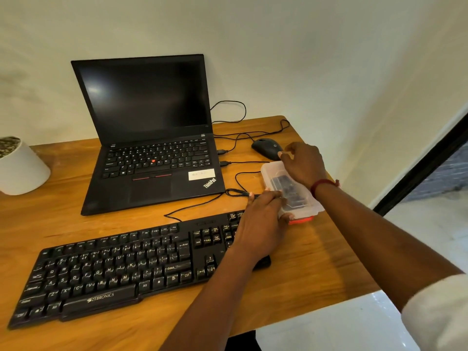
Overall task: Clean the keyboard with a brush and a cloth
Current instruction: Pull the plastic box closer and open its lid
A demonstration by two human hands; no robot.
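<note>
A black Zebronics keyboard lies on the wooden desk in front of me. To its right stands a clear plastic box with a red clasp at its near end and dark items inside; I cannot make out which. My left hand reaches over the keyboard's right end and grips the box's near left corner. My right hand rests on top of the box's far end, fingers curled over the lid. No brush or cloth shows in the open.
An open black ThinkPad laptop stands behind the keyboard, screen dark. A black mouse sits beyond the box, with thin black cables running across the desk. A white plant pot stands at the far left. The desk's right edge is near the box.
</note>
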